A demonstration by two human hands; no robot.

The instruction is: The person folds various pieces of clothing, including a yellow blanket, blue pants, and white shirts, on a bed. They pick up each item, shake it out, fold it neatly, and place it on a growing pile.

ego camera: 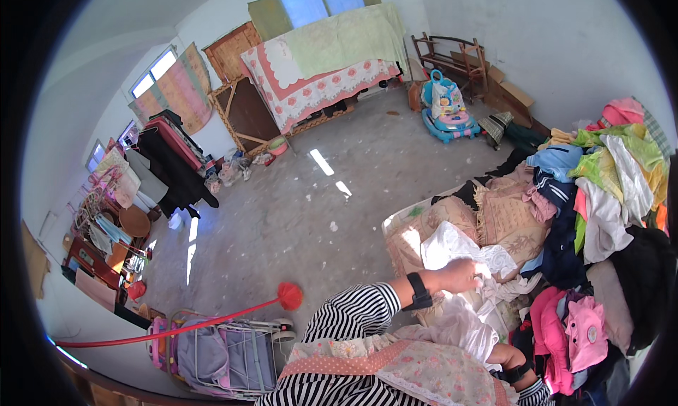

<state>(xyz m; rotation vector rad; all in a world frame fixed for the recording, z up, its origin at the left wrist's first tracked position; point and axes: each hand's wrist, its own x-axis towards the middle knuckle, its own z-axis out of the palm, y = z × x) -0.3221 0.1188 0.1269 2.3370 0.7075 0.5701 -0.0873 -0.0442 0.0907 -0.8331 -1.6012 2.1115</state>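
Note:
My left hand [462,276], with a black band around the wrist, grips a thin white garment [474,324] by its upper part. That cloth hangs down towards my lap. The lower end of my right forearm [506,357] also wears a black band; most of that hand is hidden behind the pale fabric, so its grip does not show. Beyond the left hand, another white cloth [450,244] lies spread in sunlight on a beige patterned mat [402,247]. A fringed beige cushion or folded cover [514,212] sits past it.
Heaped clothes [609,194] rise on the right, with pink garments [551,337] nearer me. A folded stroller [228,353] lies at lower left under a red pole [212,321]. A blue baby walker [450,122] stands on the concrete floor [275,226]; a clothes rack [169,162] lines the left wall.

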